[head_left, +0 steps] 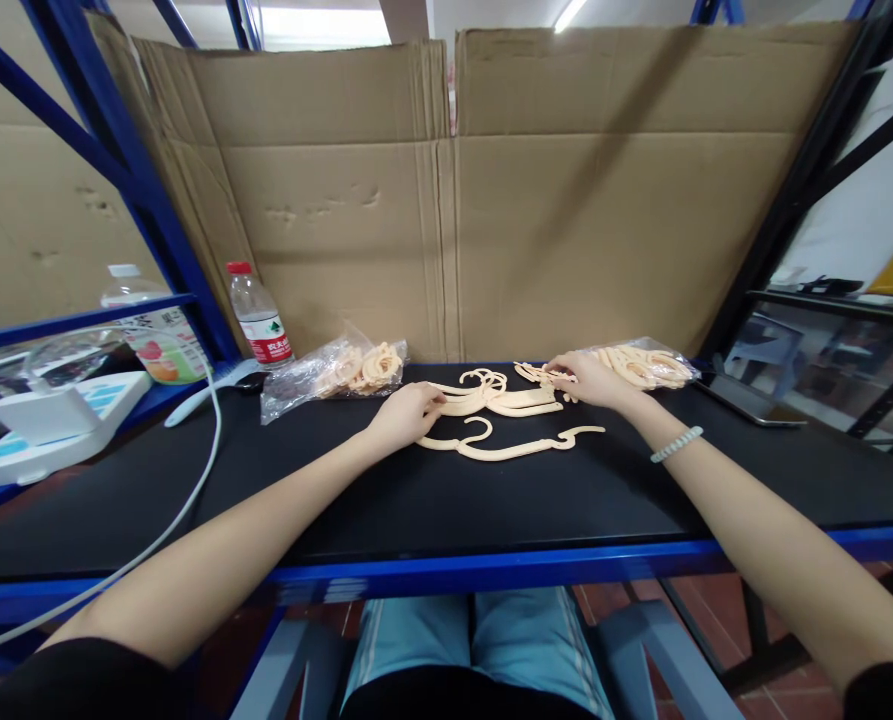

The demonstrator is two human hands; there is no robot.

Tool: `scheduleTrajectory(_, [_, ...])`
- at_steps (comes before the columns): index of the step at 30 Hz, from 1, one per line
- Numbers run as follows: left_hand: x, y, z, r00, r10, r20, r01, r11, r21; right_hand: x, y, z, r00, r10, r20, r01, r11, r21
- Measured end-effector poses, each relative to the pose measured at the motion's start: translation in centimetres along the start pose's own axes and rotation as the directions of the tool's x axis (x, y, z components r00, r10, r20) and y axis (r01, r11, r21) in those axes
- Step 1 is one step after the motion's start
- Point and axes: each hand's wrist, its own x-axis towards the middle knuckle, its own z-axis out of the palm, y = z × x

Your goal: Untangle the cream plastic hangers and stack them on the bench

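Observation:
Several cream plastic hanger pieces (491, 395) lie in a small pile on the black tabletop (491, 500). A joined hanger (506, 445) lies just in front of the pile. My left hand (407, 412) rests on the pile's left end, fingers curled over a piece. My right hand (592, 380) reaches to the loose pieces (540, 375) beside a clear bag of the same parts (645, 365), its fingers pinched on one of them. A pale bracelet (676, 444) sits on my right wrist.
A second clear bag of parts (337, 372) lies left of the pile. A water bottle (258, 315) stands at the back left near a white device (56, 420) and its cable (191, 480). Cardboard sheets (453, 190) wall the back. A tablet (750, 400) lies at right.

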Motion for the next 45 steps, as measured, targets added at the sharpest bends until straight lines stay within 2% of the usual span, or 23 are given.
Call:
scheduleTrajectory(3, [0.3,-0.3,0.2,1.0,-0.005,0.02,0.004,0.999,0.034,0.3,1.9,0.6,0.997,0.022,0.074,-0.01,0.988,-0.152])
scheduleTrajectory(6, [0.3,-0.4,0.3,1.0,-0.008,0.016,0.007,0.999,0.053,0.4,2.4,1.0,0.986,0.04,0.16,-0.012,0.985,-0.173])
scheduleTrajectory(8, [0.3,-0.4,0.2,1.0,-0.004,0.015,0.004,0.998,0.063,0.5,2.2,1.1,0.983,0.046,0.175,-0.016,0.986,-0.165])
scheduleTrajectory(18, [0.0,0.1,0.0,1.0,-0.007,0.022,0.006,0.999,0.052,0.5,2.0,1.7,0.994,0.059,0.089,-0.052,0.995,-0.088])
scheduleTrajectory(24, [-0.1,-0.1,0.1,1.0,-0.023,0.014,0.023,0.999,0.024,0.0,2.4,0.6,0.997,0.062,0.038,-0.057,0.99,-0.126])
scheduleTrajectory(27, [-0.2,-0.2,0.4,1.0,-0.024,0.002,0.024,1.0,-0.001,-0.2,2.7,0.2,0.985,0.107,0.137,-0.091,0.989,-0.121])
scheduleTrajectory(30, [-0.2,-0.2,0.6,0.999,-0.036,-0.016,0.035,0.999,-0.021,-0.2,2.8,0.3,0.97,0.093,0.226,-0.086,0.995,-0.042])
scheduleTrajectory(36, [-0.1,-0.2,1.1,0.997,-0.056,-0.053,0.053,0.997,-0.06,0.1,2.7,1.4,0.988,0.114,0.102,-0.117,0.993,0.02])
scheduleTrajectory(45, [-0.1,-0.4,1.3,0.994,-0.082,-0.074,0.075,0.992,-0.097,0.2,2.8,2.3,0.966,0.258,-0.015,-0.256,0.964,0.069])
